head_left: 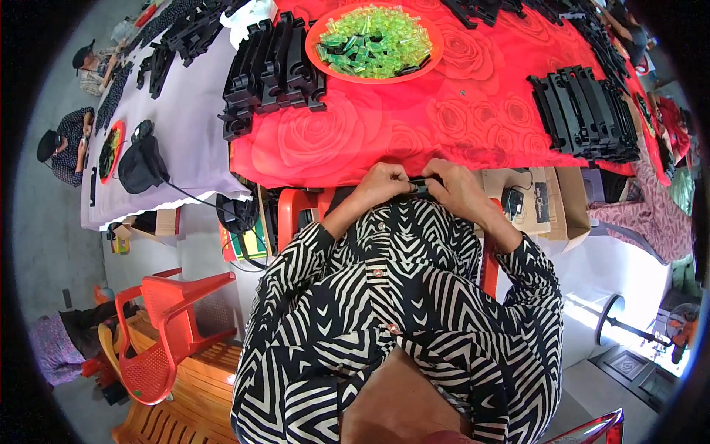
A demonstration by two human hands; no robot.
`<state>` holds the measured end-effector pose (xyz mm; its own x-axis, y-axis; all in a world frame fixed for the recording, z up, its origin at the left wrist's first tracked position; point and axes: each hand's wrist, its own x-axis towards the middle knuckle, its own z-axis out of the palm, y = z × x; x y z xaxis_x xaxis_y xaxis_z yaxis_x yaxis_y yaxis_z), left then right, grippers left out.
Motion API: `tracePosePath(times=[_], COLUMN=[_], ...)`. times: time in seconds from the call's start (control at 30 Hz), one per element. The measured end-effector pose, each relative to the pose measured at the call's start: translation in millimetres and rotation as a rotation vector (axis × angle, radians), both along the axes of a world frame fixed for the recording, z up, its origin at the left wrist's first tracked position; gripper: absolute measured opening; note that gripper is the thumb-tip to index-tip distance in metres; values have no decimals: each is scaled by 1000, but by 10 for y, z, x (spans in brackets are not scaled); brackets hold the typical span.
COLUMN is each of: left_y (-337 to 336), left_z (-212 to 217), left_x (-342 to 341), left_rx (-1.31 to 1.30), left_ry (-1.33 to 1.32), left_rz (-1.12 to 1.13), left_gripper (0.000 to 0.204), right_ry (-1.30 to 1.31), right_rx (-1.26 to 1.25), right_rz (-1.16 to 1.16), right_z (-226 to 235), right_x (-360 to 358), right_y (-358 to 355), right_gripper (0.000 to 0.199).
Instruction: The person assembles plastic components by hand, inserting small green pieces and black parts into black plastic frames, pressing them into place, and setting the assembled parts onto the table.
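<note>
My left hand (384, 183) and my right hand (452, 189) meet at the front edge of the red rose-patterned tablecloth (310, 159), just above my lap. The fingers of both are bent and closed in a pinch. Between them shows a narrow black plastic piece (418, 186), gripped from either side. Most of it is covered by my fingers and the cloth's edge, so its full shape stays hidden. Beyond my hands, an orange-red tray (436, 55) holds many small clear yellow-green pieces, with some black bits among them.
Long black plastic parts (277, 70) are stacked at the table's left, and another row of black parts (584, 111) lies at its right. Cardboard boxes (566, 200) sit under the table. A red plastic chair (166, 325) stands at left. Other people (66, 144) sit at far left.
</note>
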<state>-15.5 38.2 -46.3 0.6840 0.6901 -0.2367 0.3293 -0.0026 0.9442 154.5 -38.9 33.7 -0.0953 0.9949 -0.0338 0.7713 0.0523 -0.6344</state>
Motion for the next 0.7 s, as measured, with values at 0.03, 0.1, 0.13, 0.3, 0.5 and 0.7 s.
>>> tracePosePath(times=[0.03, 0.1, 0.13, 0.3, 0.5, 0.7], left_y=[-24, -53, -63, -70, -122, -145], left_z=[32, 139, 213, 417, 546, 480], left_x=[-18, -50, -52, -66, -37, -59], left_rx=[-112, -147, -183, -269, -318, -105], left_ry=[-124, -135, -146, -214, -259, -230], left_rz=[13, 7, 2, 88, 144, 226], left_gripper=[13, 9, 5, 8, 12, 16], right_ry=[62, 142, 223, 176, 478, 193], right_rx=[66, 101, 136, 215, 141, 594], right_rz=[18, -16, -47, -155, -319, -522], right_z=[69, 221, 281, 383, 251, 348], right_x=[13, 46, 67, 181, 146, -87], right_y=[-7, -16, -15, -14, -126, -273], right_gripper=[19, 20, 22, 33, 42, 26])
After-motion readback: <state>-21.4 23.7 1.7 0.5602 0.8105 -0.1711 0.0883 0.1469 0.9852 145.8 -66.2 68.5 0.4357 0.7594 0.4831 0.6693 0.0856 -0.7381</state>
